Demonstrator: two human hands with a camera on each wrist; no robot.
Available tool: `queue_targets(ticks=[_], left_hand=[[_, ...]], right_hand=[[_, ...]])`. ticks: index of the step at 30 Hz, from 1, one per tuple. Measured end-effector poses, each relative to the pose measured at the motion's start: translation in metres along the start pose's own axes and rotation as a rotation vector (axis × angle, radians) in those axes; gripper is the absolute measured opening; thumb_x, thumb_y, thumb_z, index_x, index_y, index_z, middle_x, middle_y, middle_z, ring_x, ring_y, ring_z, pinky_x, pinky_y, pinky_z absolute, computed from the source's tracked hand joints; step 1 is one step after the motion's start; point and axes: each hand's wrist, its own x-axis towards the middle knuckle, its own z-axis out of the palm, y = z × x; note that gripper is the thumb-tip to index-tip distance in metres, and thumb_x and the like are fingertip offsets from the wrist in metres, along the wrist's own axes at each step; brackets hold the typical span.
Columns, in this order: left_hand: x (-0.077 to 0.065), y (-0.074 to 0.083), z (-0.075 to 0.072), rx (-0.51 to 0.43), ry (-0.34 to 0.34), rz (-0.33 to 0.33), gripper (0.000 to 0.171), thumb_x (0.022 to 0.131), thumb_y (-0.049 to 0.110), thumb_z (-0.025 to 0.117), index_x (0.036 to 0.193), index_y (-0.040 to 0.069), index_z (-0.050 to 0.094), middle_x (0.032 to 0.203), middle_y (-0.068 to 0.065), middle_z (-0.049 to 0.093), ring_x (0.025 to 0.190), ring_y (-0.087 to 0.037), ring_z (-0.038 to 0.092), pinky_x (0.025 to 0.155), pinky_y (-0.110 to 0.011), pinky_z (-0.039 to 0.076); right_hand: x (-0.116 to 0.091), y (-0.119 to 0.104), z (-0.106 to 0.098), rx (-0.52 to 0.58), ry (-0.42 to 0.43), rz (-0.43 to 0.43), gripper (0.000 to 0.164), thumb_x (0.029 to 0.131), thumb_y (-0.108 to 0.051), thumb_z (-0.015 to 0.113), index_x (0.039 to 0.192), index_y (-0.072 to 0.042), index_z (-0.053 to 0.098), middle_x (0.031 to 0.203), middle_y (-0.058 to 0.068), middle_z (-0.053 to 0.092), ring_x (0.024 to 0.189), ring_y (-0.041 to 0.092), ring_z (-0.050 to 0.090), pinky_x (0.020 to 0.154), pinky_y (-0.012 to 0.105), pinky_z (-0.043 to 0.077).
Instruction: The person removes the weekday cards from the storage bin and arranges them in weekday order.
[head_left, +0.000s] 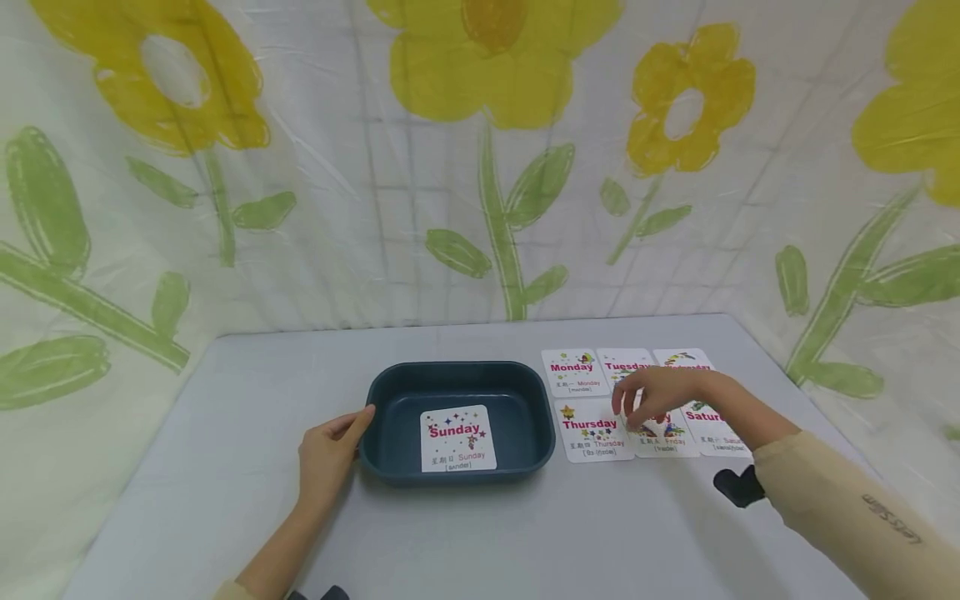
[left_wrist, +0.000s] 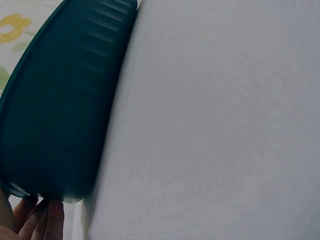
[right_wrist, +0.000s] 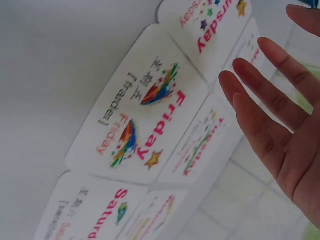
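My left hand grips the left end of a dark teal plastic basin, thumb on its rim and fingers against the outer wall. Inside the basin lies a white Sunday card. Above the cards at the right hovers my right hand, holding nothing, its fingers apart and loosely bent. Beneath it is the Friday card, partly hidden in the head view. Next to that lie the Thursday card, the Saturday card, the Monday card, the Tuesday card and the partly covered Wednesday card.
A pale table bears the basin and the two rows of cards. Its far edge meets a white curtain printed with yellow flowers. A black strap piece shows beside the right sleeve.
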Motion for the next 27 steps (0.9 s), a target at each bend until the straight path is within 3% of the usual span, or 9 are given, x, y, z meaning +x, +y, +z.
queue_targets(ticks=[6, 13, 21, 27], left_hand=[[0.000, -0.001, 0.000, -0.008, 0.001, 0.008, 0.055, 0.082, 0.054, 0.061, 0.104, 0.005, 0.070, 0.099, -0.013, 0.070, 0.074, -0.004, 0.064, 0.061, -0.014, 0.050], [0.000, 0.000, 0.000, -0.026, 0.004, 0.008, 0.051, 0.082, 0.051, 0.062, 0.103, 0.006, 0.070, 0.099, -0.012, 0.070, 0.076, -0.005, 0.065, 0.061, -0.014, 0.050], [0.000, 0.000, 0.000, -0.029, 0.011, 0.000, 0.047, 0.083, 0.048, 0.063, 0.102, 0.006, 0.071, 0.098, -0.012, 0.070, 0.074, -0.004, 0.064, 0.060, -0.014, 0.051], [0.001, -0.001, 0.001, -0.029, 0.012, -0.010, 0.049, 0.082, 0.051, 0.063, 0.102, 0.007, 0.071, 0.098, -0.011, 0.070, 0.076, -0.008, 0.066, 0.060, -0.014, 0.050]], right_hand=[[0.012, -0.026, -0.006, 0.001, -0.015, -0.095, 0.030, 0.078, -0.023, 0.072, 0.104, -0.012, 0.061, 0.101, 0.009, 0.062, 0.082, 0.021, 0.059, 0.067, 0.036, 0.055], [0.015, -0.057, -0.018, -0.027, -0.034, -0.128, 0.032, 0.078, -0.027, 0.072, 0.106, -0.019, 0.059, 0.103, 0.006, 0.061, 0.086, 0.018, 0.060, 0.066, 0.034, 0.055], [0.025, -0.089, -0.008, -0.087, 0.051, -0.398, 0.037, 0.078, -0.029, 0.071, 0.110, -0.014, 0.060, 0.104, 0.000, 0.062, 0.093, 0.018, 0.061, 0.075, 0.027, 0.051], [0.037, -0.109, 0.005, -0.103, 0.083, -0.480, 0.035, 0.079, -0.027, 0.071, 0.110, -0.015, 0.059, 0.105, -0.004, 0.061, 0.090, 0.017, 0.061, 0.073, 0.027, 0.052]])
